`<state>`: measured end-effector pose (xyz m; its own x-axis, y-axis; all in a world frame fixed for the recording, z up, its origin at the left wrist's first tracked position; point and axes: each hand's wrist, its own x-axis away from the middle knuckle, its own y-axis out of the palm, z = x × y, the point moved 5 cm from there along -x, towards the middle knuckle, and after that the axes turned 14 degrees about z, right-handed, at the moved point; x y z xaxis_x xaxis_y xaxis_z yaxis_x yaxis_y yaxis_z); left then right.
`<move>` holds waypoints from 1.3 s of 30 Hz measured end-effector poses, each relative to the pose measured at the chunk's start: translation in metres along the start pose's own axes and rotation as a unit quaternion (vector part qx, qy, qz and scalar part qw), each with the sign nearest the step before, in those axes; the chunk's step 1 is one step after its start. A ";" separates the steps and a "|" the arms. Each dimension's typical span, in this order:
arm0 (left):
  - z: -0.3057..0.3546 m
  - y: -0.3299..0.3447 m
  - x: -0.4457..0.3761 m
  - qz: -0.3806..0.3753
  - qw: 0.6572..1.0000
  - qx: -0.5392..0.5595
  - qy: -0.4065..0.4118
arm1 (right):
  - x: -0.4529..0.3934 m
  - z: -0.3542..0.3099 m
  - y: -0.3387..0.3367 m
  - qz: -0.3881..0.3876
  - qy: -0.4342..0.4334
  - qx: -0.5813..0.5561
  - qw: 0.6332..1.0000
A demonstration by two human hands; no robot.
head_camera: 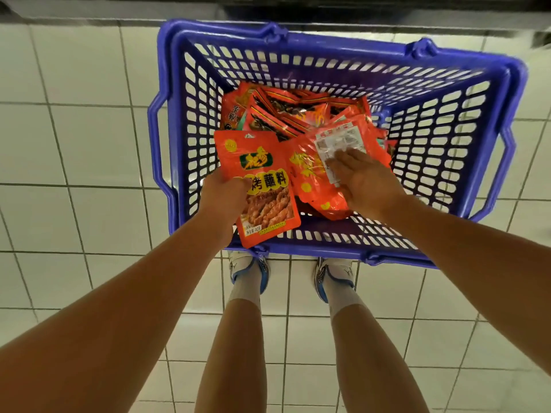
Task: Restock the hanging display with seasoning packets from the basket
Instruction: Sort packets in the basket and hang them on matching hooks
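A blue plastic basket (441, 120) stands on the tiled floor in front of my feet. Several red-orange seasoning packets (286, 111) lie piled inside it. My left hand (222, 193) grips one packet (262, 162) by its left edge, face up, over the basket's near left corner. My right hand (362, 183) reaches into the pile with fingers spread, resting flat on another red packet (310, 180) and on one turned white side up (340, 141). The hanging display is out of view.
White floor tiles (74, 144) surround the basket. A dark shelf base (298, 7) runs along the top edge. My two feet in white and blue shoes (249, 271) stand just behind the basket's near rim.
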<state>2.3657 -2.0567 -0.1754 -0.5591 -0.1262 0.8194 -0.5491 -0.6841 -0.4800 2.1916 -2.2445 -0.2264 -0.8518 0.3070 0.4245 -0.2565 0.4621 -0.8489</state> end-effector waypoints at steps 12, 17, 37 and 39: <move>0.043 -0.031 0.069 0.006 0.997 0.031 0.070 | 0.016 0.013 -0.123 0.154 0.256 -0.221 0.929; 0.054 -0.041 0.090 0.018 0.996 0.049 0.072 | 0.027 0.002 -0.147 0.125 0.323 -0.397 0.850; 0.276 -0.252 0.420 -0.087 0.926 0.229 0.286 | 0.163 -0.144 -0.595 0.274 0.179 -0.548 0.770; 0.303 -0.278 0.465 -0.084 0.917 0.216 0.325 | 0.176 -0.173 -0.643 0.311 0.160 -0.551 0.758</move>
<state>2.4462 -2.1425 0.4341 -0.8182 0.3668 0.4427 -0.4432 -0.8929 -0.0793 2.2851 -2.3438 0.4488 -0.4517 0.8549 0.2552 0.8362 0.5054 -0.2129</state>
